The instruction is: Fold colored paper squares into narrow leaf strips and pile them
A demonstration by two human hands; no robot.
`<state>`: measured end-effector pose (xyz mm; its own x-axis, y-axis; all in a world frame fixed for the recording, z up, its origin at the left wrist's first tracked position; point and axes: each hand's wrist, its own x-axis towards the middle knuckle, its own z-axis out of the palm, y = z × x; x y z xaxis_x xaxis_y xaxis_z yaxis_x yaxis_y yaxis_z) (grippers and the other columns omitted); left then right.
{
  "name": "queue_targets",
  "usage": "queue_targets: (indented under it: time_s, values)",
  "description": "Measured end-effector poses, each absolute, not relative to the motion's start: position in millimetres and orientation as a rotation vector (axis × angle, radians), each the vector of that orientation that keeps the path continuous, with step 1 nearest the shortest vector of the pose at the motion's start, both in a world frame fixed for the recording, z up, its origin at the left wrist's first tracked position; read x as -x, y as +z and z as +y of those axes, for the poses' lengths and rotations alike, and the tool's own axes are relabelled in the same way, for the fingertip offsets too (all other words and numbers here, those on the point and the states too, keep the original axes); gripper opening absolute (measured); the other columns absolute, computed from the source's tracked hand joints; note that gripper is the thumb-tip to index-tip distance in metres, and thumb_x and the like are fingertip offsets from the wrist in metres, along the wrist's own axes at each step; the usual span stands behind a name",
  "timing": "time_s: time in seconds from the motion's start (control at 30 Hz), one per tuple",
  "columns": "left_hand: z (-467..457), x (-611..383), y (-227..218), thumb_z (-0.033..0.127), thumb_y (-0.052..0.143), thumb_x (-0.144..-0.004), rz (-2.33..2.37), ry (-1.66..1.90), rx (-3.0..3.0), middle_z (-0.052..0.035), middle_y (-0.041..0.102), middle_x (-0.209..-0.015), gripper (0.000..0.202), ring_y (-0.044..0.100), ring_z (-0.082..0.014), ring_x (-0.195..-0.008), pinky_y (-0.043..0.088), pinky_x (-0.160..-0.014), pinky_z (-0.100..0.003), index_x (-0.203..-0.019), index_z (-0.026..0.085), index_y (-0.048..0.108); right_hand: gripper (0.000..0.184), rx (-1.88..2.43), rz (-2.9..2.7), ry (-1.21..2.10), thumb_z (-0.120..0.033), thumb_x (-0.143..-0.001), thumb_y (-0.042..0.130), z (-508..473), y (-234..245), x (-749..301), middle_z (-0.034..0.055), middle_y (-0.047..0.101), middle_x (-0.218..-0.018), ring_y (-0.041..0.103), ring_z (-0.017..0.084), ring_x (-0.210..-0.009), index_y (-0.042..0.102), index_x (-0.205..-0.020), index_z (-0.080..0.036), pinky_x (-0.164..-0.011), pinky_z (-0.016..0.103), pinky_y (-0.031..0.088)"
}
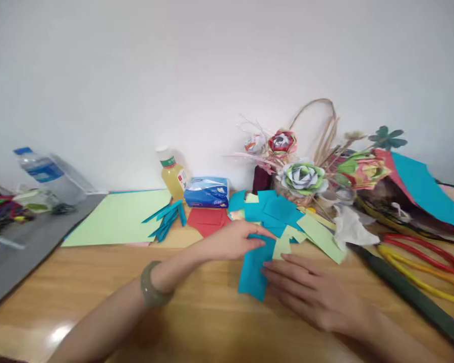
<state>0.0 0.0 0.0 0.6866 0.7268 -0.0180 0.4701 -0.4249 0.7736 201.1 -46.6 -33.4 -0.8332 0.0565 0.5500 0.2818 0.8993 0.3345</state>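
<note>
My left hand, with a bangle at its wrist, reaches over a pile of blue paper pieces. Its index finger and thumb are stretched out and apart, over the top of a blue paper strip. My right hand lies low with its fingers extended, the fingertips at the right edge of that strip. Between the two hands sits a small pale green paper piece. A larger pale green piece is just beyond my right hand. Neither hand visibly grips anything.
Red paper, a blue tissue pack and a yellow drink bottle stand behind my left arm. Green sheets bear folded blue strips. Paper flowers, a dark green rod and coloured loops occupy the right.
</note>
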Motion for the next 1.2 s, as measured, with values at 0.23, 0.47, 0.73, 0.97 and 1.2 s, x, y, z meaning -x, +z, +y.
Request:
queue_targets:
  time_s: [0.23,0.47,0.73,0.97,1.2]
  values:
    - [-6,-10,-11,0.018,0.056,-0.087,0.889,0.482,-2.117,-0.0035,0.057,-0.125,0.041,0.054,-0.0173,-0.112,0.041,-0.096,-0.028,-0.127,0.019,0.051,0.036,0.232,-2.455,-0.587,-0.011,-0.096,0.029,-54,-44,-199,0.0013,0.072,-0.088,0.063,0.016,-0.09,0.065,-0.092,-0.016,-0.086,0.032,0.046]
    - [-22,11,-31,0.01,0.055,-0.082,1.067,0.678,-2.285,-0.0085,0.054,-0.124,0.041,0.05,-0.0212,-0.109,0.043,-0.092,-0.038,-0.122,0.017,0.053,0.038,0.384,-2.562,-0.373,-0.012,-0.097,0.025,-43,-52,-200,0.0047,0.069,-0.084,0.062,0.018,-0.085,0.062,-0.092,-0.015,-0.073,0.031,0.05]
    - [-58,34,-64,0.019,0.044,-0.095,0.787,0.685,-3.058,-0.001,0.065,-0.099,0.019,0.054,-0.0155,-0.096,0.047,-0.076,-0.027,-0.095,0.017,0.063,0.025,0.57,-2.647,0.0,-0.014,-0.094,0.035,-38,-69,-204,0.0092,0.066,-0.097,0.061,0.019,-0.092,0.061,-0.093,-0.014,-0.076,0.031,0.052]
    - [-53,37,-71,0.015,0.036,-0.097,0.803,0.651,-3.028,-0.0062,0.063,-0.113,0.027,0.055,-0.0193,-0.103,0.05,-0.081,-0.031,-0.109,0.011,0.059,0.015,0.554,-2.617,-0.007,-0.017,-0.092,0.045,-37,-66,-203,0.0055,0.068,-0.088,0.063,0.018,-0.09,0.06,-0.095,-0.016,-0.077,0.029,0.052]
    - [-43,41,-78,0.012,0.032,-0.095,0.798,0.674,-2.674,-0.0066,0.065,-0.111,0.032,0.061,-0.0132,-0.098,0.05,-0.085,-0.023,-0.11,0.013,0.059,0.014,0.484,-2.573,-0.132,-0.014,-0.092,0.044,-37,-66,-193,0.0034,0.065,-0.077,0.062,0.017,-0.079,0.057,-0.098,-0.016,-0.066,0.029,0.05]
